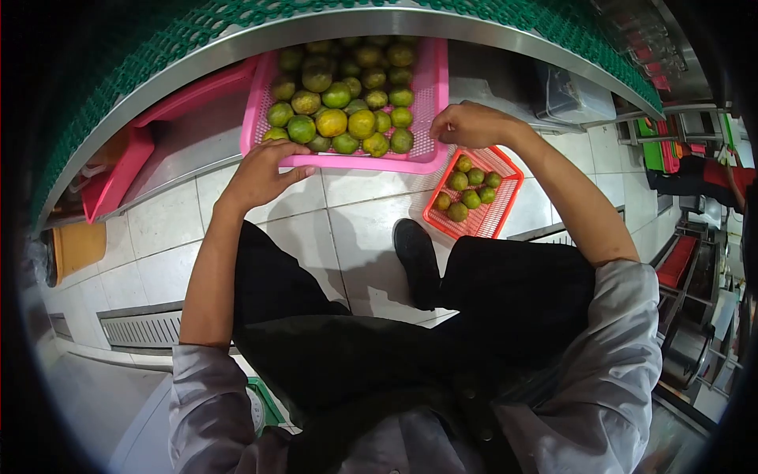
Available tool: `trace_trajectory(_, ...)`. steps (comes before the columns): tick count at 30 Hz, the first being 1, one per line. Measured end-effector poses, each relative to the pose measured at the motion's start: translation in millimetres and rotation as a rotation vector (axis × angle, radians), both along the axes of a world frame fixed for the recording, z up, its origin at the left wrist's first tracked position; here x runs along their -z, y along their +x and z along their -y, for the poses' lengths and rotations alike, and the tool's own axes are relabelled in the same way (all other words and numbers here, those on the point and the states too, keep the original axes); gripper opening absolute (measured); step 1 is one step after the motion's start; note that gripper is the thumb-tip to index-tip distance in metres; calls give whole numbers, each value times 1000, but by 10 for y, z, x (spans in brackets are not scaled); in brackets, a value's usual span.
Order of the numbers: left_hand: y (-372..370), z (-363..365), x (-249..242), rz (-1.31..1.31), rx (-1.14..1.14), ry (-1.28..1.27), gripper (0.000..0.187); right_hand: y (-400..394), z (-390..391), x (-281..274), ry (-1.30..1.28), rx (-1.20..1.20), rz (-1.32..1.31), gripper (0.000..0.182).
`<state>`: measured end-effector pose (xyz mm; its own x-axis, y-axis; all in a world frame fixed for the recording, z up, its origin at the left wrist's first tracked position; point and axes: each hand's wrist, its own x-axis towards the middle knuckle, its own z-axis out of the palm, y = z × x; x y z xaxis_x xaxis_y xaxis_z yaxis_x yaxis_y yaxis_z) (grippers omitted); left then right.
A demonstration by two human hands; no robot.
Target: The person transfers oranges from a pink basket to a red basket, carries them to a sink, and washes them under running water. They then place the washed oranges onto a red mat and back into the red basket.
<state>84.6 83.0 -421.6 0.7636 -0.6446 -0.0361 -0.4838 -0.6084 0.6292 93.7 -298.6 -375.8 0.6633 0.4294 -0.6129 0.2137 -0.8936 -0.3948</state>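
A pink plastic basket point(347, 163) holds many green and yellow citrus fruits point(332, 122) and juts out from a shelf under the counter. My left hand point(260, 172) is at its near left corner, fingers over the rim and thumb on the outer side. At the right rim, my right hand point(478, 126) has its fingers curled against the edge. Below that hand, a smaller orange-red basket point(505, 207) stands on the floor with several greenish citrus fruits point(471, 199) inside.
Overhead runs a steel counter edge point(347, 17) with green mesh matting. Other pink containers point(118, 178) sit on the shelf at left, a clear bin point(580, 95) at right. A green scale point(264, 404) stands near my left side. Another person point(703, 180) is at far right.
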Motion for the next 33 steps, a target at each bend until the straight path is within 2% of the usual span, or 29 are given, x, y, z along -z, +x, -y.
trace_trajectory(1, 7, -10, -21, -68, -15, -46, 30, 9, -97, 5, 6, -11, 4, 29)
trace_trajectory(2, 13, -15, -25, -63, -30, -41, 30, 29, -184, 11, 1, -56, 124, 35)
trace_trajectory(3, 15, -28, -20, -119, -83, -118, 27, 54, -290, 17, -4, -101, 244, 42)
trace_trajectory(4, 17, -44, -26, -173, -136, -197, 24, 75, -400, 99, 2, -117, 248, 42)
trace_trajectory(6, 15, -85, -65, -134, -213, -200, 20, 96, -654, 366, 301, -92, 378, 57)
trace_trajectory(7, 25, -116, -84, -100, -271, -204, 17, 120, -824, 411, 308, -106, 382, 57)
trace_trajectory(9, 42, -189, -50, -37, -293, -212, 15, 152, -1171, 485, 138, -125, 376, 63)
trace_trajectory(10, 44, -225, -45, 19, -303, -223, 14, 150, -1331, 449, 146, -135, 377, 63)
trace_trajectory(12, 34, -273, -56, 4, -326, -209, 14, 140, -1558, 391, -40, -38, 298, 64)
trace_trajectory(13, 26, -291, -57, -14, -335, -201, 14, 175, -1578, 511, -65, -130, 389, 65)
trace_trajectory(18, 36, -345, 7, 8, -309, -179, 15, 350, -1389, 719, 68, -231, 493, 68)
trace_trajectory(20, 45, -310, 33, 37, -289, -177, 15, 396, -1289, 752, 142, -76, 416, 72)
trace_trajectory(21, 60, -281, 11, 43, -296, -184, 15, 367, -1245, 707, 167, 32, 476, 55)
trace_trajectory(22, 74, -257, -3, 50, -305, -190, 14, 434, -1147, 602, 161, 37, 476, 55)
trace_trajectory(24, 109, -174, -13, 41, -303, -232, 14, 643, -827, 280, 381, -26, -184, 28)
trace_trajectory(26, 148, -139, -17, 33, -300, -276, 14, 546, -507, -31, 444, -72, -502, 18)
trace_trajectory(29, 215, -73, 22, 0, -306, -351, 15, 231, -60, -87, 306, -77, -644, 20)
trace_trajectory(31, 284, -72, 73, -28, -321, -342, 16, -39, 122, -55, -183, 199, -804, 22)
trace_trajectory(33, 316, -21, 111, -71, -304, -364, 16, -315, 397, 398, -323, 125, -688, 28)
